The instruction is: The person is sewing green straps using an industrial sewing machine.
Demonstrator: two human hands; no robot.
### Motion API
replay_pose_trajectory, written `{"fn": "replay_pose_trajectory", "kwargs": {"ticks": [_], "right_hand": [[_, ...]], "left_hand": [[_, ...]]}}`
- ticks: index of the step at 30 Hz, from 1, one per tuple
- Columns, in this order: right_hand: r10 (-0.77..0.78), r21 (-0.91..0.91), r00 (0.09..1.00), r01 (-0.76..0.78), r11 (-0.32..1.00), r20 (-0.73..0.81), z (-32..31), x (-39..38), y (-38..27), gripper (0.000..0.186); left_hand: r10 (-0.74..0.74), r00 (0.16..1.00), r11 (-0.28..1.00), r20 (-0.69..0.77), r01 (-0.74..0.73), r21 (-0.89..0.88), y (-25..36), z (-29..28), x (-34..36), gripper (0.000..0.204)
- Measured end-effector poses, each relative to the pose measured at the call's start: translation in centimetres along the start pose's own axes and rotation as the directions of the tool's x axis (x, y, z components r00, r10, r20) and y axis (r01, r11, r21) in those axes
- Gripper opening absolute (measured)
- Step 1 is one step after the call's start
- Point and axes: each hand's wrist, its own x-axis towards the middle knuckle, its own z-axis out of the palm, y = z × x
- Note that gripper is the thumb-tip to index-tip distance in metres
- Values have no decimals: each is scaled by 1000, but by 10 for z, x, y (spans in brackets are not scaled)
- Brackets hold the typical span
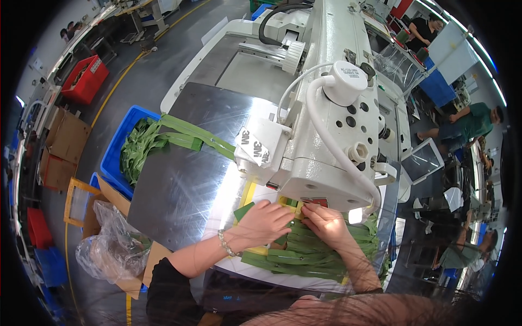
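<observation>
Head view: left of the hands, beyond the scratched, shiny metal plate, a blue plastic bin is heaped with crumpled green strips; flat lengths trail from it toward the white machine head. Lower left of the grip, an open cardboard box holds wrinkled clear film. Beneath and right of the hands lies a layered green pile — long, flat strips. The left hand curls beside a yellow frame; the right hand has bent fingers at it — whether either pinches anything, I cannot tell.
</observation>
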Motion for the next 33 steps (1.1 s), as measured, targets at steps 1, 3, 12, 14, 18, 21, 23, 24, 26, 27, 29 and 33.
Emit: {"fn": "replay_pose_trajectory", "kwargs": {"ticks": [1,3,12,14,18,21,23,24,26,27,29,33], "right_hand": [[-10,-9,1000,10,1000,2,0,1,0,36],[-21,-20,1000,21,1000,5,1,1,0,36],[38,-19,999,-38,999,-11,6,-5,4,32],[9,-14,999,-10,1000,-34,6,-4,7,32],[63,-18,998,-63,998,-9,6,-7,6,33],[50,-96,999,-50,994,-2,4,-5,4,35],[60,-26,998,-60,998,2,7,-9,8,37],[62,-24,998,-62,998,1,7,-9,8,37],[52,-8,999,-52,999,0,7,-7,8,37],[54,-11,999,-54,998,0,7,-8,9,37],[47,1,998,-48,999,-32,8,-8,10,35],[59,54,998,-58,997,-8,7,-6,6,34]], "left_hand": [[-29,999,999,-38,31,40,-8,-3,-1,40],[-54,994,994,-97,62,85,-25,-5,-1,35],[142,990,990,8,-142,15,-58,-8,11,32],[144,989,989,-18,-144,-42,-60,-7,14,30],[85,996,983,32,-79,-165,-56,-19,19,26],[149,987,977,-64,-156,-143,-61,-17,21,25],[162,986,977,-51,-167,-132,-63,-17,22,25],[172,984,977,-39,-175,-118,-64,-17,22,25],[139,990,983,8,-137,-125,-63,-14,17,25],[107,993,987,52,-100,-130,-61,-15,18,26],[132,991,986,30,-129,-106,-59,-17,20,27],[217,975,976,56,-217,9,-61,-17,20,32]]}}
